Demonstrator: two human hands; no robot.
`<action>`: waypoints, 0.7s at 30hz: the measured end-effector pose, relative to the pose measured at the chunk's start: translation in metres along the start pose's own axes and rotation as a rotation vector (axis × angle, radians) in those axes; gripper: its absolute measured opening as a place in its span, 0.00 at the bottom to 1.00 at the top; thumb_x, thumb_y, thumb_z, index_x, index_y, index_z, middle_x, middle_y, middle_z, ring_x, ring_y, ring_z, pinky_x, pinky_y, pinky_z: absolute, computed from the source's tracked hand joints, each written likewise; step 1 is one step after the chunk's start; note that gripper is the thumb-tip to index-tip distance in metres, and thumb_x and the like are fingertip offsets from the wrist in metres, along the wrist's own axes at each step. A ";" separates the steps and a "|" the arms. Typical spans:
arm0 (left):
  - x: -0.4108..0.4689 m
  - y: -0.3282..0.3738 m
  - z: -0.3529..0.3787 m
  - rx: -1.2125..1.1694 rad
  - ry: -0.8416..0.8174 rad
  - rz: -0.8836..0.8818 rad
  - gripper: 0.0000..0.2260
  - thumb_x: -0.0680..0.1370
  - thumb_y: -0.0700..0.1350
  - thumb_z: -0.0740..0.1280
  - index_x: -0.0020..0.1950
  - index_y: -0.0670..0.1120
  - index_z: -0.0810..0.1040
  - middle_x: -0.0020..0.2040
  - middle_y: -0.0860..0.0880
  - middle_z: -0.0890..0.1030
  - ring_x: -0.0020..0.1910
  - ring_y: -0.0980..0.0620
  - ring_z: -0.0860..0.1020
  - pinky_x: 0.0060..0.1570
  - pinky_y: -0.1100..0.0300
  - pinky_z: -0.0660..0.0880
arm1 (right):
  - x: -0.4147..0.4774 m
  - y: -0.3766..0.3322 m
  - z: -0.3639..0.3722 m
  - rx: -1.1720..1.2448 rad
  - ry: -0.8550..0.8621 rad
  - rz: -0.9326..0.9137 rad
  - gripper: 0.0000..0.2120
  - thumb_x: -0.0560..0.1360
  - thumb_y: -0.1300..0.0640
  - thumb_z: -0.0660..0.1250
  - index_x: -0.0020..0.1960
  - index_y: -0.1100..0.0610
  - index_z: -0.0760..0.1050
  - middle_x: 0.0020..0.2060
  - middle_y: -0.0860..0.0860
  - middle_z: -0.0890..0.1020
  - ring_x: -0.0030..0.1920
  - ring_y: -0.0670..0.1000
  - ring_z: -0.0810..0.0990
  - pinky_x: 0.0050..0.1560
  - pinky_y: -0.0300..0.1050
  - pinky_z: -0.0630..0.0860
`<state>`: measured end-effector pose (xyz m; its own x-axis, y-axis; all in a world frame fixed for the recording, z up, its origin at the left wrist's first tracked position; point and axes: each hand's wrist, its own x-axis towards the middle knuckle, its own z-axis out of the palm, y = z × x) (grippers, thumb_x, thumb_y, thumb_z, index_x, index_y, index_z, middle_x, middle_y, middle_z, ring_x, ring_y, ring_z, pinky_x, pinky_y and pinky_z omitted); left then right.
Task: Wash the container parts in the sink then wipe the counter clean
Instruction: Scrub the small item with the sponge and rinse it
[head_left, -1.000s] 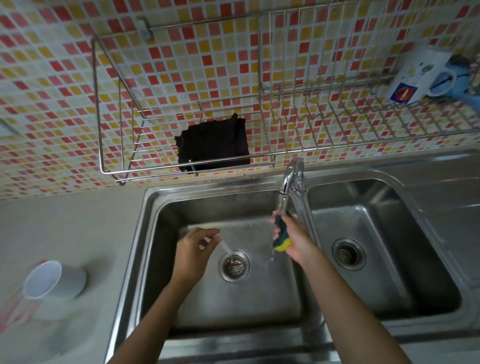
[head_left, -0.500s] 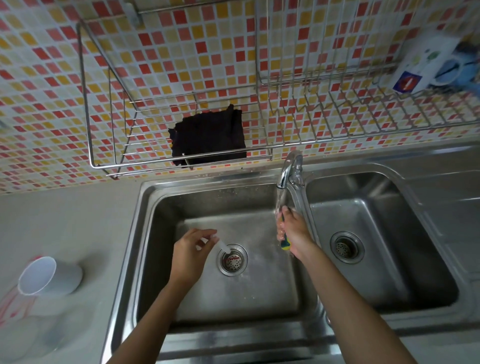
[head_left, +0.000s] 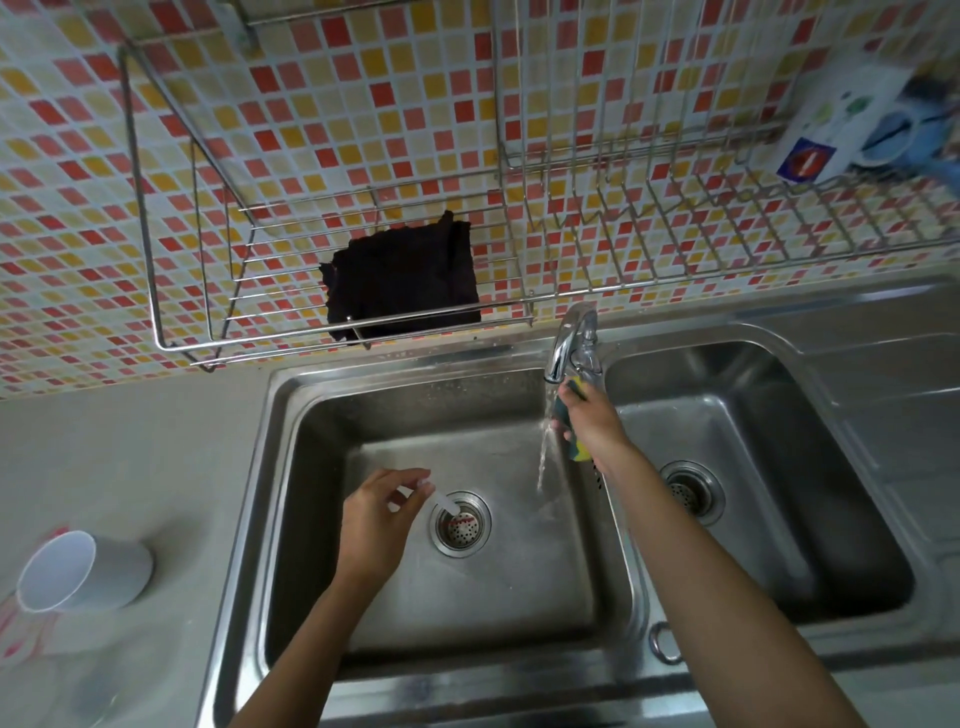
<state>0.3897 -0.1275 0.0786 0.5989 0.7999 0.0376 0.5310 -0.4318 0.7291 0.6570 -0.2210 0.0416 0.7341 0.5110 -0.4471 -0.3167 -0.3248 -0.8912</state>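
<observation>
Head camera is showing my right hand (head_left: 597, 423) gripping a yellow-green sponge (head_left: 579, 453) just under the faucet (head_left: 571, 343), beside its running water. My left hand (head_left: 376, 519) is pinching a small clear container part (head_left: 444, 503) over the sink (head_left: 311, 467) drain, down-left of the faucet. A white cup (head_left: 83, 571) is lying on its side far left of the faucet.

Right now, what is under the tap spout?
Water falls past the right hand, which grips a sponge, into the left basin. The hand covers most of the sponge.
</observation>
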 end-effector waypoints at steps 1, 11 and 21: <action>0.000 0.000 0.000 -0.003 0.003 -0.005 0.07 0.74 0.44 0.73 0.51 0.49 0.85 0.43 0.57 0.80 0.37 0.60 0.79 0.38 0.75 0.71 | 0.007 -0.004 0.000 -0.052 -0.015 0.001 0.06 0.82 0.55 0.59 0.51 0.51 0.74 0.40 0.50 0.77 0.26 0.45 0.78 0.23 0.33 0.68; -0.011 -0.005 -0.017 -0.061 0.087 -0.057 0.04 0.73 0.44 0.74 0.47 0.48 0.84 0.42 0.54 0.82 0.39 0.58 0.80 0.39 0.66 0.76 | 0.005 -0.023 -0.016 -0.007 0.078 -0.069 0.16 0.83 0.49 0.55 0.64 0.57 0.71 0.44 0.52 0.80 0.38 0.51 0.80 0.32 0.41 0.74; -0.050 -0.031 -0.010 0.022 0.111 -0.133 0.06 0.75 0.47 0.71 0.51 0.49 0.83 0.42 0.59 0.79 0.43 0.59 0.78 0.44 0.59 0.78 | -0.083 0.097 0.027 -0.398 0.066 -0.084 0.27 0.74 0.27 0.47 0.46 0.48 0.70 0.36 0.53 0.80 0.31 0.56 0.78 0.34 0.54 0.79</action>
<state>0.3369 -0.1495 0.0609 0.4532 0.8912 0.0175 0.6148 -0.3267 0.7179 0.5493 -0.2734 -0.0095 0.7884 0.5011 -0.3568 -0.0066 -0.5730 -0.8195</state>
